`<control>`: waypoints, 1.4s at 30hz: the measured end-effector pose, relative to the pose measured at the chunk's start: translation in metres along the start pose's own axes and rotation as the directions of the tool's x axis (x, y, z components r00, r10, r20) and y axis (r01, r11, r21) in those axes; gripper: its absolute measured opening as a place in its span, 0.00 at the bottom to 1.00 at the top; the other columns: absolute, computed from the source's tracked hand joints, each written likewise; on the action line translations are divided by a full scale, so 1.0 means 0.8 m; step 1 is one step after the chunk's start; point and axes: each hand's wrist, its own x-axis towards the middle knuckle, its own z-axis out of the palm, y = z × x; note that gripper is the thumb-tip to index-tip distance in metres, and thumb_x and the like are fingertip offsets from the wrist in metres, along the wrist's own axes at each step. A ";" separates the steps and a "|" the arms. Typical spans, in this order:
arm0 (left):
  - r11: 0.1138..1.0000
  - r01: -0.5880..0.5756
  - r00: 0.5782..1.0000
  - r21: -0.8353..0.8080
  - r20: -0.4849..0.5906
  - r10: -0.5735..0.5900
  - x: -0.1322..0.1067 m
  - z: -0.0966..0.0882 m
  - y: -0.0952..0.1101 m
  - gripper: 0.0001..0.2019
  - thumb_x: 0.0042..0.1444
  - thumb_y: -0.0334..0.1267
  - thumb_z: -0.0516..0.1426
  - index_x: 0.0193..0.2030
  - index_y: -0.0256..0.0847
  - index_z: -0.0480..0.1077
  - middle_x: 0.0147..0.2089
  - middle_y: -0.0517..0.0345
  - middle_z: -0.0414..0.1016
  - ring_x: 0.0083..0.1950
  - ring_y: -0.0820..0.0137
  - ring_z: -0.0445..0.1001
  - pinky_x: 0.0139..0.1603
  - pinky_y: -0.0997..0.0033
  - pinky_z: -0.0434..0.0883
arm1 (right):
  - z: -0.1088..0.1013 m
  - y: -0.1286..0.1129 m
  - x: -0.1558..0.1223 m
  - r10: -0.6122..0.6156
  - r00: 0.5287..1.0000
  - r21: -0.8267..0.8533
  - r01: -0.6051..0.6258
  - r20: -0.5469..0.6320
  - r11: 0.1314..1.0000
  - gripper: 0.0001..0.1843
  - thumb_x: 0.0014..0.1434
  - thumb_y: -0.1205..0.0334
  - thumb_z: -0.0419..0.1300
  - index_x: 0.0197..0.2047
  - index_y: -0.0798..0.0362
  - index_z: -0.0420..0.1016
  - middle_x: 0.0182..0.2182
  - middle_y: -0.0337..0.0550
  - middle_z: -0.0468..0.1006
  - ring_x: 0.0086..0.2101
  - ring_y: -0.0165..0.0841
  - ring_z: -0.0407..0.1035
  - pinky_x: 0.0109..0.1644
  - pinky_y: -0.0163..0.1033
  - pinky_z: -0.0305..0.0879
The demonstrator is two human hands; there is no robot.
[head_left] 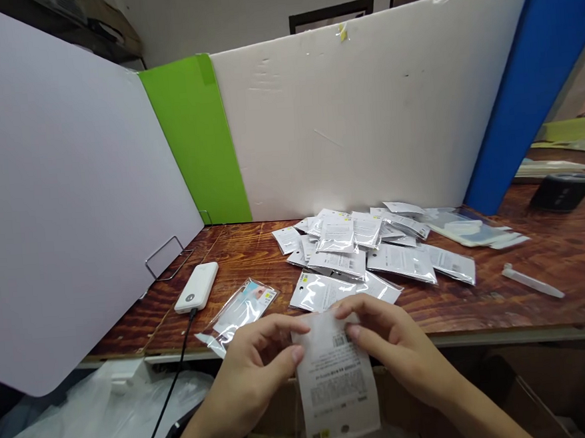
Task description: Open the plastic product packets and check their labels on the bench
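Note:
A flat clear packet with a white printed card point(337, 383) hangs between my hands in front of the table edge, its text and barcode facing me. My left hand point(255, 365) pinches its upper left edge between thumb and fingers. At the upper right edge, the thumb and fingers of my right hand point(394, 345) grip the same packet. Just beyond lies a heap of similar packets point(338, 262) with white printed cards. Left of the heap, a clear packet with a blue picture card point(248, 305) rests near the table edge.
A white power bank point(197, 287) with a black cable lies on the left of the wooden table point(254, 248). Clear bags point(473, 226) and a translucent plastic strip point(532, 281) are on the right. White, green and blue panels point(197, 139) enclose the table. Plastic bags point(86, 420) fill the lower left.

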 end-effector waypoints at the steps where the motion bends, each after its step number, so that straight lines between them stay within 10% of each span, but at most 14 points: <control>1: 0.999 -0.005 1.000 0.041 -0.016 0.005 0.001 0.004 0.000 0.05 0.49 0.33 0.62 0.34 0.44 0.78 0.35 0.57 0.80 0.35 0.69 0.75 0.35 0.75 0.72 | 0.004 0.000 0.001 0.007 0.999 -0.061 -0.009 -0.041 0.998 0.09 0.53 0.57 0.62 0.37 0.50 0.71 0.34 0.40 0.74 0.33 0.34 0.68 0.35 0.37 0.64; 9: 0.999 0.021 0.998 0.036 -0.065 -0.019 0.005 0.013 -0.001 0.03 0.46 0.32 0.63 0.30 0.41 0.76 0.32 0.57 0.79 0.33 0.69 0.74 0.31 0.76 0.69 | 0.021 0.007 0.008 0.059 0.982 -0.057 -0.071 -0.182 0.996 0.15 0.49 0.55 0.67 0.29 0.51 0.63 0.22 0.31 0.62 0.25 0.28 0.57 0.28 0.33 0.54; 16: 0.975 0.045 0.993 -0.216 -0.101 -0.068 0.006 0.001 -0.002 0.05 0.41 0.30 0.64 0.25 0.38 0.72 0.24 0.61 0.73 0.27 0.74 0.68 0.28 0.77 0.65 | 0.005 0.006 0.004 0.175 0.984 0.322 -0.156 -0.030 0.934 0.14 0.44 0.55 0.71 0.28 0.53 0.72 0.23 0.35 0.72 0.24 0.28 0.65 0.28 0.33 0.62; 23: 0.947 -0.087 0.949 -0.310 -0.314 -0.015 0.018 -0.021 -0.006 0.13 0.42 0.34 0.65 0.23 0.40 0.63 0.22 0.66 0.68 0.24 0.75 0.65 0.25 0.77 0.64 | -0.017 0.028 0.006 0.200 0.955 0.275 -0.136 -0.220 0.952 0.17 0.46 0.51 0.69 0.34 0.55 0.76 0.30 0.45 0.80 0.29 0.34 0.75 0.36 0.41 0.73; 27: 0.990 -0.056 0.991 -0.132 -0.124 0.040 0.019 -0.012 -0.013 0.08 0.49 0.35 0.62 0.24 0.39 0.66 0.24 0.64 0.68 0.28 0.73 0.67 0.29 0.76 0.65 | -0.003 0.022 0.000 0.129 0.987 0.233 -0.149 0.099 0.961 0.22 0.54 0.51 0.64 0.48 0.53 0.71 0.45 0.48 0.79 0.43 0.39 0.75 0.49 0.47 0.70; 32: 0.998 -0.006 0.999 0.059 -0.039 0.008 0.020 -0.006 -0.014 0.06 0.57 0.38 0.55 0.40 0.42 0.69 0.38 0.53 0.77 0.40 0.64 0.76 0.39 0.69 0.70 | 0.002 0.014 -0.009 0.224 0.899 0.130 -0.290 0.375 0.948 0.18 0.58 0.51 0.62 0.45 0.56 0.76 0.43 0.49 0.80 0.46 0.41 0.74 0.52 0.47 0.67; 36: 0.637 0.101 0.948 0.764 -0.268 0.172 0.036 -0.020 -0.034 0.19 0.61 0.31 0.45 0.58 0.34 0.62 0.54 0.36 0.72 0.56 0.55 0.71 0.51 0.59 0.68 | -0.006 0.027 0.004 0.342 0.911 0.267 -0.397 0.229 0.878 0.19 0.55 0.50 0.64 0.40 0.58 0.76 0.37 0.50 0.82 0.39 0.42 0.77 0.46 0.45 0.71; 40: 0.342 0.272 0.923 0.900 -0.344 0.171 0.050 -0.035 -0.065 0.17 0.52 0.21 0.48 0.47 0.25 0.70 0.55 0.22 0.68 0.60 0.40 0.64 0.56 0.40 0.59 | -0.012 0.046 0.027 0.354 0.912 0.470 -0.224 -0.207 0.853 0.29 0.52 0.42 0.63 0.50 0.55 0.71 0.51 0.52 0.76 0.48 0.43 0.73 0.50 0.45 0.70; 42: 0.216 0.334 0.917 0.917 -0.370 0.151 0.055 -0.038 -0.074 0.18 0.49 0.17 0.48 0.46 0.22 0.71 0.56 0.19 0.65 0.61 0.37 0.62 0.55 0.34 0.57 | -0.011 0.054 0.030 0.404 0.892 0.378 -0.309 -0.204 0.873 0.37 0.51 0.38 0.61 0.55 0.56 0.67 0.56 0.55 0.71 0.51 0.44 0.71 0.53 0.46 0.67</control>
